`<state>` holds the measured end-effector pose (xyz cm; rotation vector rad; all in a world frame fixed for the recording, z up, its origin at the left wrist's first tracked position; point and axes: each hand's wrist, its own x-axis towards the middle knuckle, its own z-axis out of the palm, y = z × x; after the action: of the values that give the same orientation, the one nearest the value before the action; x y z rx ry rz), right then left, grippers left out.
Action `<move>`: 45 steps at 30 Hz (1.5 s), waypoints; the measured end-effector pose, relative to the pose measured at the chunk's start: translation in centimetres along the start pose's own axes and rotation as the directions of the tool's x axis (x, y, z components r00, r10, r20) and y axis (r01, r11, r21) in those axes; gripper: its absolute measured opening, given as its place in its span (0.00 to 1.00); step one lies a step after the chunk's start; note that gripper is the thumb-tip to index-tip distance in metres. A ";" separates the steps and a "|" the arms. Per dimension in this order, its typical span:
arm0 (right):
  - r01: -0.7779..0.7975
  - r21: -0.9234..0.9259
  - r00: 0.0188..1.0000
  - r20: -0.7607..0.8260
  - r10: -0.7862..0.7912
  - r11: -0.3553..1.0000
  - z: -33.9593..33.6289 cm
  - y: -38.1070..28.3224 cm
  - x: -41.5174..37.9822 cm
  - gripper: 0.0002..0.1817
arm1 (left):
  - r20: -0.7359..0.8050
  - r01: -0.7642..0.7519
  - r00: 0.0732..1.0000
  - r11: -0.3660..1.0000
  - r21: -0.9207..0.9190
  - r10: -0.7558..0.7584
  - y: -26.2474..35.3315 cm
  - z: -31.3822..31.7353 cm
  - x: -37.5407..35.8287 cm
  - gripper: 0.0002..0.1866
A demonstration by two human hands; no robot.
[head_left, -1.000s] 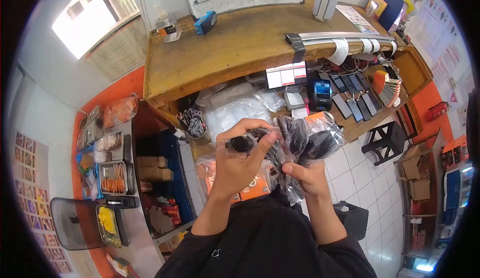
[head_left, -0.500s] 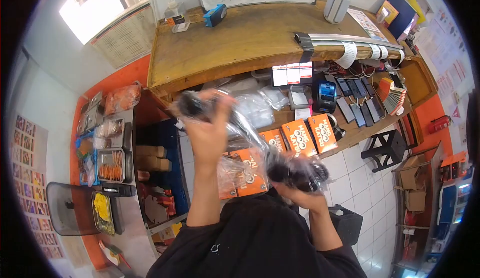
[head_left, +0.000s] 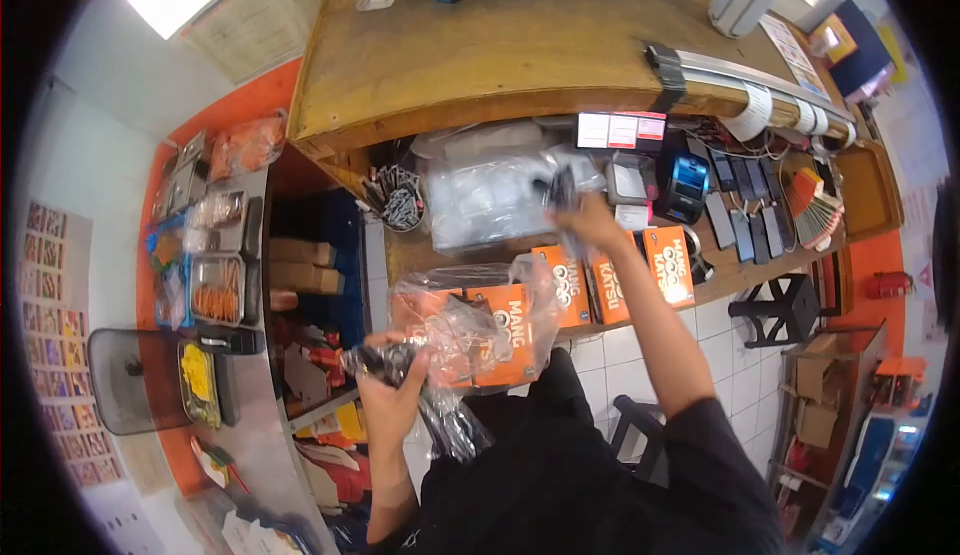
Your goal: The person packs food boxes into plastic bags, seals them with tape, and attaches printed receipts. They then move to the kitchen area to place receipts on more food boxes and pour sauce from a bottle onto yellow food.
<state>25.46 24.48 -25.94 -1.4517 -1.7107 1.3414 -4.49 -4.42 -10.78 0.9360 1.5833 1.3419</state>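
My left hand [head_left: 395, 405] is closed on a clear plastic bag with dark contents [head_left: 455, 430], low in front of my body. My right hand [head_left: 592, 225] reaches forward over the counter. Its fingers are closed on a dark bundle in clear plastic [head_left: 562, 193], smeared by motion, so its exact kind does not show. Beneath that bundle lies a stack of clear plastic [head_left: 475, 205]. Between my hands sit orange MANG KATSU boxes [head_left: 515, 330], partly covered by a crumpled clear bag [head_left: 420, 295]. More orange boxes [head_left: 640, 270] stand to the right, under my forearm.
A cup of wrapped utensils [head_left: 403, 205] stands left of the plastic stack. Right of it are a lit tablet [head_left: 620, 131], a blue-black printer [head_left: 687, 185] and several phones [head_left: 745, 200]. Food trays [head_left: 222, 295] line the left counter. A black stool [head_left: 775, 305] is on the floor.
Both hands were together on clear plastic with dark contents stretched between them. They have separated: the left came down toward my body, the right went forward over the counter. The view shifted too.
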 end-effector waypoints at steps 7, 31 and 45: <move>0.122 -0.331 0.873 -0.413 -0.260 0.936 -5.0 2.7 15.9 0.16 | -0.199 0.156 0.971 0.983 0.094 -0.135 1.1 -0.1 -1.7 0.11; 0.312 0.822 0.947 -0.230 -0.225 0.477 4.9 -20.5 -19.4 0.35 | 0.398 -0.360 0.909 0.719 0.594 0.126 1.4 1.7 3.2 0.30; 0.470 -0.621 0.817 0.574 -0.044 0.627 15.6 -12.7 -5.4 0.20 | 0.037 -0.094 0.994 0.988 -0.121 0.099 2.8 -7.0 4.6 0.21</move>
<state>8.33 14.83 -19.15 -1.1431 -2.9713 0.9095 -12.61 -2.32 -8.04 0.9719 1.4249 1.4571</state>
